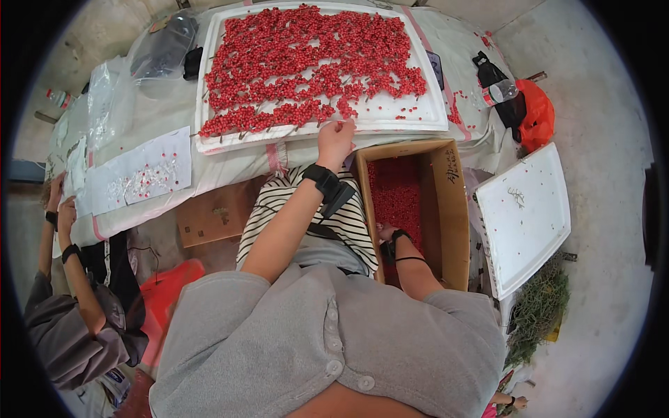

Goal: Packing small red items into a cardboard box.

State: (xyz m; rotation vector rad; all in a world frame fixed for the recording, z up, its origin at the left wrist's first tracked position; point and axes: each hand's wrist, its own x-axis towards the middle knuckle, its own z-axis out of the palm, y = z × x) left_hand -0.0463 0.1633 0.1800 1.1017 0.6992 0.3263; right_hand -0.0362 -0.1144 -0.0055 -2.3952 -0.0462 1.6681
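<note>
A large white tray (425, 118) on the table holds many stems of small red berries (306, 56). My left hand (335, 141) reaches up to the tray's near edge, its fingers pinched at a berry stem there; a black band is on that wrist. My right hand (385, 232) hangs down inside a brown cardboard box (451, 209) partly filled with loose red berries (394, 195). The hand is mostly hidden behind my striped clothing, so its fingers cannot be made out.
An empty white tray (523, 216) leans right of the box, over a heap of green stems (538, 310). At the left another person's arms (66, 230) work over a white sheet (139, 174). Plastic bags, a bottle (498, 90) and an orange bag (536, 115) lie about the table.
</note>
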